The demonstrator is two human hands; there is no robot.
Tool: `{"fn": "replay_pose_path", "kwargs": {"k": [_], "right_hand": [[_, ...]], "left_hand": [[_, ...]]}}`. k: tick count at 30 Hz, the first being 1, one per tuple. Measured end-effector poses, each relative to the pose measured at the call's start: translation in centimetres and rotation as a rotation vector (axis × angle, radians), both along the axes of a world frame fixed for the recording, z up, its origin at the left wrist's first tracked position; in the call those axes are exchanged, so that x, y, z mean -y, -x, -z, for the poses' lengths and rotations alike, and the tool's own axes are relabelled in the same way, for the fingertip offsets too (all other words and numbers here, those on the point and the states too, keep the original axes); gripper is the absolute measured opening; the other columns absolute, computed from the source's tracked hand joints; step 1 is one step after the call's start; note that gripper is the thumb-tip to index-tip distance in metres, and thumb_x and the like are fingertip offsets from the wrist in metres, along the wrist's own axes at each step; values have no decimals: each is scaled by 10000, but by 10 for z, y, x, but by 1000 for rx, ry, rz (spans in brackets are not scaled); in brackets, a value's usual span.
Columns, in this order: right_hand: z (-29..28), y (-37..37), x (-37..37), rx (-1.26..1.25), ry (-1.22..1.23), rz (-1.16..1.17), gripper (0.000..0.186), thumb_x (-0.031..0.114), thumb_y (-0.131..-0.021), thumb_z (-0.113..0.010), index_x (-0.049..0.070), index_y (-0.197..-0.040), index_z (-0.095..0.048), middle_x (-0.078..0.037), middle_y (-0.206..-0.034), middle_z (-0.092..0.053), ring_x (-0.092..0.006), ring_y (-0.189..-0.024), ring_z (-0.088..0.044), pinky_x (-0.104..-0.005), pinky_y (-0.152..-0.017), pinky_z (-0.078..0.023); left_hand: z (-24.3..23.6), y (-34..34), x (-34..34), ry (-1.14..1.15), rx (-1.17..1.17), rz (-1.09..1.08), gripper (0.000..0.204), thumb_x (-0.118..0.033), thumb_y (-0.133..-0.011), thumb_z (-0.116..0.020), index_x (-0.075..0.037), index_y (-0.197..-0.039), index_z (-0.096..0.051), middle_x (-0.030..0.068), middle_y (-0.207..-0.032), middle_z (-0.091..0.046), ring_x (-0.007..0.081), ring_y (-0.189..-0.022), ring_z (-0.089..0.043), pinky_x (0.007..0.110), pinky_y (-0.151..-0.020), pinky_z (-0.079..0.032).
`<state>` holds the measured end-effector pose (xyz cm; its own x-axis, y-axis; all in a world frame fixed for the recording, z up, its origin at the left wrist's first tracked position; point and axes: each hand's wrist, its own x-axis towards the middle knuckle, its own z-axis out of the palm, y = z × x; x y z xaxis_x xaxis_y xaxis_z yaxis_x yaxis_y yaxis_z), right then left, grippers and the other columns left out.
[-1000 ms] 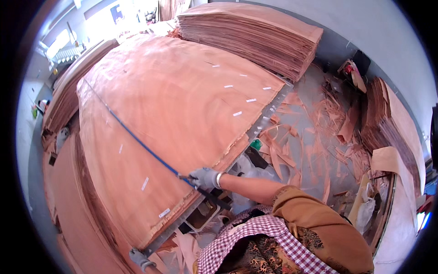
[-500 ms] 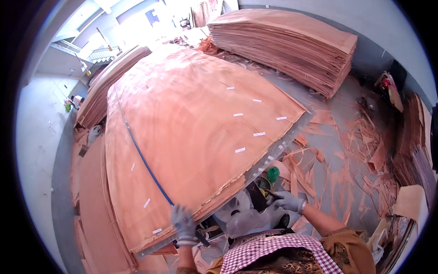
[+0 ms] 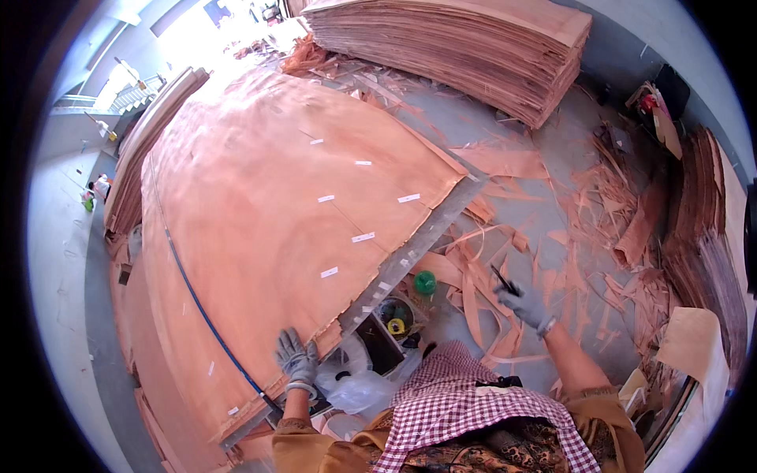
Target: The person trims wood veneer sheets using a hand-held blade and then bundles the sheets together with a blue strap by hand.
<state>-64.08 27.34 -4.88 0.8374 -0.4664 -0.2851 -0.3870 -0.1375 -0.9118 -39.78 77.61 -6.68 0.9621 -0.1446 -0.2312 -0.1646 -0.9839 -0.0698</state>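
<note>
A large sheet of reddish wood veneer [image 3: 260, 205] lies on top of a stack, with several small white tape pieces [image 3: 363, 237] stuck on it. Fingers spread, my left hand [image 3: 296, 357] in a grey glove rests at the sheet's near edge. To its left, a long thin blue strip [image 3: 197, 296] runs along the sheet. My right hand [image 3: 522, 304], also gloved, is out over the floor to the right, away from the stack. It grips a slim dark tool [image 3: 503, 280] whose exact kind I cannot make out.
Beneath the near edge are a bin with a yellow roll [image 3: 396, 325], a clear plastic bag [image 3: 359, 392] and a green round object [image 3: 425, 282]. Veneer scraps [image 3: 473, 292] litter the floor. A tall veneer stack [image 3: 457, 63] stands at the back; more sheets [image 3: 698, 213] lean at right.
My view has turned right. My right hand has moved away from the things under the near edge, out over the floor, with the dark tool. My left hand now lies right of the blue strip.
</note>
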Motion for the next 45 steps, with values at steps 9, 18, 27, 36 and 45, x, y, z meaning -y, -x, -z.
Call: {"fn": "replay_pose_path", "kwargs": {"k": [9, 18, 27, 36, 45], "right_hand": [[-44, -223, 107, 236, 664, -188, 453, 341, -783, -700, 36, -1089, -562, -209, -1142, -548, -350, -998, -574, -406, -848, -467], [3, -307, 196, -21, 502, -296, 283, 229, -757, -684, 31, -942, -602, -187, -863, -631, -338, -775, -614, -398, -722, -497], [13, -308, 250, -77, -189, -327, 207, 164, -840, -672, 17, -967, -600, -6, -780, -583, -108, -675, -543, -264, -600, -470], [34, -331, 280, -83, -303, -623, 253, 172, -865, -668, 7, -1021, -557, -57, -820, -593, -119, -670, -586, -266, -593, -497], [70, -326, 408, -282, -399, -856, 219, 165, -843, -629, 29, -1012, -596, -61, -815, -616, -126, -677, -561, -277, -594, -480]], "left_hand": [[-8, 0, 0, -4, -60, -19, 842, -553, -877, -415, -93, -1520, -126, 172, -1579, -63, 382, -1447, -64, 583, -1125, -39], [-59, -11, 27, -13, -299, -91, 871, -546, -842, -485, -142, -1524, -124, 148, -1584, -66, 344, -1450, -102, 516, -1154, -87], [-93, -125, 251, 290, 234, 213, 330, -186, -779, -622, -31, -1070, -627, 195, -1113, -634, 355, -1071, -582, 453, -916, -440], [-30, -129, 585, 524, 319, 198, 535, -346, -896, -536, -117, -1373, -460, 189, -1417, -423, 372, -1320, -376, 530, -1103, -210], [-12, -118, 615, 202, 274, 174, 642, -443, -858, -547, -237, -1443, -382, 156, -1499, -320, 398, -1376, -277, 606, -1107, -109]]}}
